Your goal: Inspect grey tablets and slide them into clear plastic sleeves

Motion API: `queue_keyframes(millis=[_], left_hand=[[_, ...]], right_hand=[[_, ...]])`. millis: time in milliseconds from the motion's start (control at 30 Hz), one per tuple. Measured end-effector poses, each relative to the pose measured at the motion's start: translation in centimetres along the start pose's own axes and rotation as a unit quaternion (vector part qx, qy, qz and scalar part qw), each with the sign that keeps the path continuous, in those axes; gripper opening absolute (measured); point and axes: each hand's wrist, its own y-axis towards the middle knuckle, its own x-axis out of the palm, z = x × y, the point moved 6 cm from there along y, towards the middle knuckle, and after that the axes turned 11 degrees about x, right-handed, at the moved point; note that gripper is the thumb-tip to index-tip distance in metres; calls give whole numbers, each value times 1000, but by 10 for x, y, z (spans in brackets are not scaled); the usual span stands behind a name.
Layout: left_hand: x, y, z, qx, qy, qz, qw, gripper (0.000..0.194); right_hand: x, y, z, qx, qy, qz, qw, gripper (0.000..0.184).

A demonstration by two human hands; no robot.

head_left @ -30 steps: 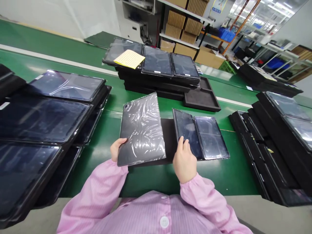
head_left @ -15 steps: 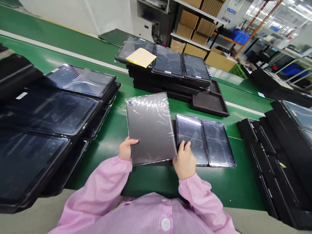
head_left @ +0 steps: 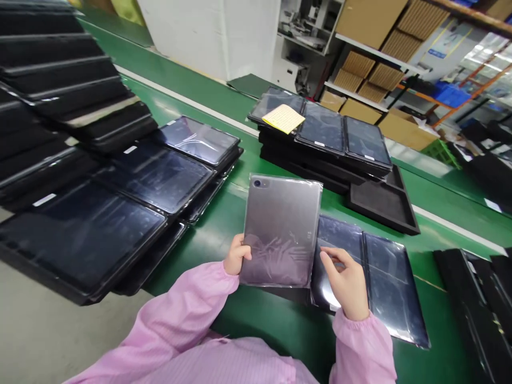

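My left hand point(head_left: 237, 254) grips the lower left edge of a tablet point(head_left: 282, 232) in clear film, thumb on its grey back. This tablet is tilted up, with its camera at the top left corner. Just right of it, my right hand point(head_left: 348, 280) is raised with thumb and forefinger apart and nothing between them. Below that hand lies a tablet point(head_left: 340, 234), screen up, partly hidden by the fingers. Beside it on the right is another wrapped tablet point(head_left: 394, 285), also screen up. A dark tray under them shows only in part.
Trays of wrapped tablets point(head_left: 172, 181) stand at the left, beside a tall stack of black trays point(head_left: 52, 64). Behind is another tablet stack point(head_left: 324, 128) with a yellow sticker sheet point(head_left: 284, 118) on top and a black tray point(head_left: 380, 205) alongside. More trays point(head_left: 476, 304) stand at the right.
The camera view has swung left, so the bench appears shifted right. The held tablet is tipped more upright, showing its camera plainly. My right hand has come away from the tablet edge.
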Motion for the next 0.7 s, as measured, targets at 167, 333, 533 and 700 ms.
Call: queue_keyframes(millis=[167, 333, 533, 700], left_hand=[[4, 0, -1, -12, 17, -74, 997, 12], [6, -1, -6, -17, 32, -102, 994, 10], [10, -3, -7, -25, 44, -140, 989, 5], [12, -7, -7, -27, 37, -162, 986, 11]], right_hand=[[10, 17, -20, 8, 81, -8, 997, 42], [12, 28, -18, 40, 98, -14, 994, 37], [8, 9, -34, -24, 24, 100, 994, 23], [48, -54, -91, -286, -18, 64, 956, 19]])
